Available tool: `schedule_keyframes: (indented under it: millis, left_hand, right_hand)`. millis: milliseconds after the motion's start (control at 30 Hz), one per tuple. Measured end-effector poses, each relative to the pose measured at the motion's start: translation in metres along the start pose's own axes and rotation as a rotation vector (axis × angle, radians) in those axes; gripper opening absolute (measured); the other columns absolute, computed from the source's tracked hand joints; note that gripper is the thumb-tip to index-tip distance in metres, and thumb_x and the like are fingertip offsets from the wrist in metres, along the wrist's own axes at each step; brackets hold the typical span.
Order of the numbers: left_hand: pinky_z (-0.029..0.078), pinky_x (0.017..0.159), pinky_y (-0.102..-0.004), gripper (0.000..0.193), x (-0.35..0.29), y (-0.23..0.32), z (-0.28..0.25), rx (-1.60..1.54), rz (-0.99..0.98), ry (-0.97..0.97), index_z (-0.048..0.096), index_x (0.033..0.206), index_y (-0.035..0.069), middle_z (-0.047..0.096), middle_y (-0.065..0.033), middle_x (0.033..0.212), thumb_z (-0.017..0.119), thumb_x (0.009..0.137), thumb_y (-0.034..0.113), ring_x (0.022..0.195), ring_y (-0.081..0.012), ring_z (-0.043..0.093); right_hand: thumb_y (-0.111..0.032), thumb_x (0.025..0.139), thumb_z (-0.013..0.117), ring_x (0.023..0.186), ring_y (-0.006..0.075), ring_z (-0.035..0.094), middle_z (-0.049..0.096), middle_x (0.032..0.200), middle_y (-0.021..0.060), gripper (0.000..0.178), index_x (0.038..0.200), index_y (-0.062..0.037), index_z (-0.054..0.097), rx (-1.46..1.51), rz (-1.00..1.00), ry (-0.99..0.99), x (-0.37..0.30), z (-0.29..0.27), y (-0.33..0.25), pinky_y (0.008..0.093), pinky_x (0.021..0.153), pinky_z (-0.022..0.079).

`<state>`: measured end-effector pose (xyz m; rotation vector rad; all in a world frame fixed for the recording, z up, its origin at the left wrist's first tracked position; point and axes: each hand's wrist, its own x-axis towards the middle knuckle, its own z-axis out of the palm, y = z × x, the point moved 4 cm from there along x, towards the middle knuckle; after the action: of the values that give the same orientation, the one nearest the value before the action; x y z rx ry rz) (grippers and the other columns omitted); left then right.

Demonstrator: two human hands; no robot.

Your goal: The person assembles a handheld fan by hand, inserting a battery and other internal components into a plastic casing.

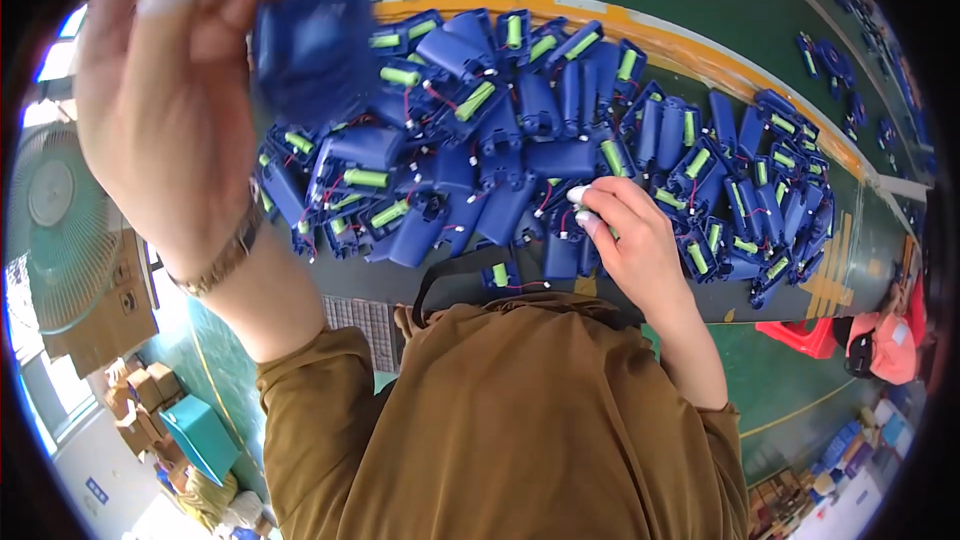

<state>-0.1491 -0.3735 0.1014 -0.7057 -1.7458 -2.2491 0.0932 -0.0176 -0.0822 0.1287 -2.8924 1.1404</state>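
Left hand (170,120): one, raised; fingers curled onto one blurred blue housing (315,45) above the worktop (380,282).
Right hand (645,250): one; fingertips nearly together; we cannot make out what, if anything, they hold.
Casings (565,158): we see dozens, blue, many with one green cell (612,157).
Fan (65,210): one.
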Motion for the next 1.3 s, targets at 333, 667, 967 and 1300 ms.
schedule_keyframes:
  millis: [333, 667, 967, 1300]
  left_hand:
    - [0.064, 0.099, -0.0344, 0.053, -0.128, -0.037, 0.042, 0.130, -0.487, 0.058, 0.058, 0.167, -0.004, 0.086, -0.0216, 0.136, 0.076, 0.122, 0.016, 0.105, -0.0172, 0.078]
    - [0.069, 0.096, -0.0370, 0.028, -0.105, -0.073, 0.172, 0.408, -0.399, -0.407, 0.084, 0.146, -0.001, 0.083, -0.0169, 0.132, 0.077, 0.119, 0.005, 0.108, -0.0249, 0.086]
    - [0.068, 0.089, -0.0283, 0.028, -0.078, -0.073, 0.266, 0.193, -0.489, -0.299, 0.081, 0.138, -0.008, 0.077, -0.0091, 0.117, 0.087, 0.112, 0.002, 0.099, -0.0134, 0.079]
    - [0.069, 0.079, -0.0364, 0.021, -0.086, -0.079, 0.309, 0.450, -0.247, -0.532, 0.083, 0.129, -0.006, 0.083, -0.0170, 0.109, 0.083, 0.108, -0.006, 0.095, -0.0284, 0.087]
  right_hand:
    - [-0.005, 0.101, 0.085, 0.117, 0.0317, 0.081, 0.081, 0.129, 0.0078, 0.019, 0.120, -0.0055, 0.085, -0.279, -0.447, -0.493, 0.063, 0.022, 0.025, 0.0450, 0.098, 0.066]
    - [-0.001, 0.114, 0.081, 0.108, 0.0180, 0.085, 0.089, 0.118, 0.0110, 0.019, 0.132, 0.0037, 0.086, 0.664, 0.162, -0.045, 0.060, -0.086, 0.037, 0.0346, 0.098, 0.067]
    - [-0.003, 0.118, 0.078, 0.082, 0.0086, 0.078, 0.087, 0.111, 0.0108, 0.006, 0.122, -0.0019, 0.075, 0.828, 0.429, 0.117, 0.052, -0.152, 0.095, 0.0246, 0.069, 0.058]
    - [-0.012, 0.121, 0.077, 0.083, 0.0146, 0.080, 0.086, 0.116, 0.0157, 0.014, 0.126, -0.0003, 0.073, 1.284, 0.288, 0.056, 0.022, -0.172, 0.042, 0.0282, 0.062, 0.063]
